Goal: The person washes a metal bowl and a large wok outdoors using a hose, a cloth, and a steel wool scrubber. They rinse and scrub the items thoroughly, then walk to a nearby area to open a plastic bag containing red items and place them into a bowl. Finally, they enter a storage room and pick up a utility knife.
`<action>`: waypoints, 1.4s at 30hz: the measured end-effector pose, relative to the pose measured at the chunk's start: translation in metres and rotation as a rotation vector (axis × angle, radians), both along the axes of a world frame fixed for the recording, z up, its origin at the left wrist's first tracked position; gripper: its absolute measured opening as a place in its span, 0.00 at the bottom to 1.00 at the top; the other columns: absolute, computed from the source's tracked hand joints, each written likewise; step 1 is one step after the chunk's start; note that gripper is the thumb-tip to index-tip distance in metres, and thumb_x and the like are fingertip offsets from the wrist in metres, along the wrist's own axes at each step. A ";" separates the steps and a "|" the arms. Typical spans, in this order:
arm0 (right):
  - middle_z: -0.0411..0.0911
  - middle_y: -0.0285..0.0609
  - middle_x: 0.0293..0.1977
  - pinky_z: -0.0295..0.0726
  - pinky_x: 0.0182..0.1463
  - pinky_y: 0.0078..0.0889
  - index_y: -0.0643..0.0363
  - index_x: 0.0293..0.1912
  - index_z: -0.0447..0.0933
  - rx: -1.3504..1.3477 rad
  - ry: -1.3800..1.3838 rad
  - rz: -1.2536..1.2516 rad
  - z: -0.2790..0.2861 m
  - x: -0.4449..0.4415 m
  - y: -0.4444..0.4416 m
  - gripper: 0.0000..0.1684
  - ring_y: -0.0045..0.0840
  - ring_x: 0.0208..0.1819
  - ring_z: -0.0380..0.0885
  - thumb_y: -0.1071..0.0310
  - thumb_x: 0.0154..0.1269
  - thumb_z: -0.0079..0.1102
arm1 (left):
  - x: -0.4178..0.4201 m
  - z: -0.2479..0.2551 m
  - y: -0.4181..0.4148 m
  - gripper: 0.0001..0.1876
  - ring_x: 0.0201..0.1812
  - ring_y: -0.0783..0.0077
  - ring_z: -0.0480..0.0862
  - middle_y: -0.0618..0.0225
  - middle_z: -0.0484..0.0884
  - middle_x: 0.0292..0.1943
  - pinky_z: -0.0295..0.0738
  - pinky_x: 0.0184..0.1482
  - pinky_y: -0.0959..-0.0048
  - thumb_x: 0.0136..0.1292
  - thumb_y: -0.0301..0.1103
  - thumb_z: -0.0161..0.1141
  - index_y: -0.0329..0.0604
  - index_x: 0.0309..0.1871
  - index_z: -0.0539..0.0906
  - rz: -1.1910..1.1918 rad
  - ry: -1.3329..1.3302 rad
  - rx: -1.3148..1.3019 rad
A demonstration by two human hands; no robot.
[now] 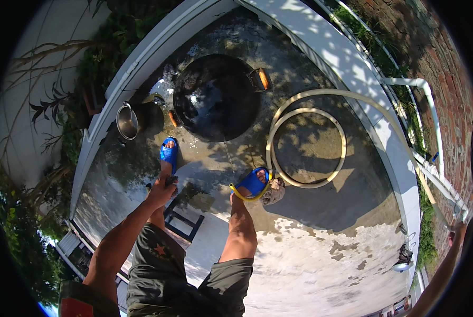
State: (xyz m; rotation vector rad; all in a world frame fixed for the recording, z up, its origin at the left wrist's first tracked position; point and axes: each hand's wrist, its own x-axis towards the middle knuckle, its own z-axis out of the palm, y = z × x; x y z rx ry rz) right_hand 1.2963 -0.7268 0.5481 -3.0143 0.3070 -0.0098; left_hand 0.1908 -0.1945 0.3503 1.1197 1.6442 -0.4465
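Note:
My left hand (pixel 160 195) is closed around a small dark object (pixel 171 181), too unclear to name, above my blue slipper (pixel 168 154). At the far right rim, my right hand (pixel 457 230) reaches to the lower end of a white pipe (pixel 454 200), beside a pale hose (pixel 373 104); its grip is unclear. The hose lies coiled on the wet concrete, its yellow end (pixel 244 197) looped over my other slipper (pixel 253 183). Beyond my feet rests a large black wok (pixel 218 99) with wooden handles, wet and shiny inside.
A metal pot (pixel 127 123) stands left of the wok. A crumpled cloth (pixel 274 193) lies by the slipper, and a dark stool-like frame (pixel 185 226) is near my legs. Low white walls (pixel 387 138) border the floor; a brick surface (pixel 446 119) and plants lie beyond.

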 end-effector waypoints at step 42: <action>0.82 0.49 0.45 0.85 0.46 0.43 0.56 0.62 0.80 0.315 0.588 1.687 -0.355 -0.976 0.671 0.22 0.48 0.41 0.84 0.76 0.69 0.62 | -0.446 -0.276 -0.008 0.22 0.47 0.64 0.90 0.61 0.91 0.47 0.84 0.45 0.62 0.70 0.43 0.66 0.43 0.62 0.82 0.382 -0.077 0.115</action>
